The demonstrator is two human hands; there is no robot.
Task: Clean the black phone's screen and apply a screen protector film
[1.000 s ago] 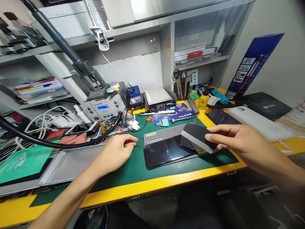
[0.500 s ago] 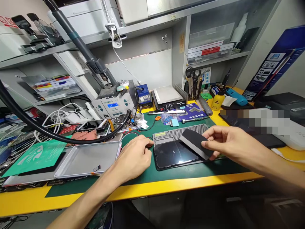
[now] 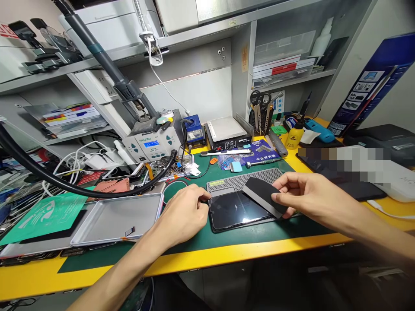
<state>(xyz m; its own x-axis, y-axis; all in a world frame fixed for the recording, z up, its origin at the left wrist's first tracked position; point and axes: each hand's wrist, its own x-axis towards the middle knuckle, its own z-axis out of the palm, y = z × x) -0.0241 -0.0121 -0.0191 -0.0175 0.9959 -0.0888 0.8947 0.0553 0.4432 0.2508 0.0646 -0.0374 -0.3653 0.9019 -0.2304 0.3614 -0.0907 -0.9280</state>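
Observation:
A black tablet lies screen up, partly on a grey perforated mat. My left hand is closed, its fingers curled at the tablet's left edge; the thumb's contact is hard to see. Between thumb and fingers of my right hand is a flat black squeegee card with a grey band along its edge. The card is tilted over the tablet's right part and hides it. Whether the card's lower edge touches the screen, I cannot tell.
A pale shallow tray lies left of my left hand, holding a small dark piece. Behind the mat are a screwdriver, a light blue pad and a heating plate. A black hose curves across the left.
The view has shifted slightly. Both hands stay almost where they were, the left at the tablet's edge and the right holding the squeegee card over the screen.

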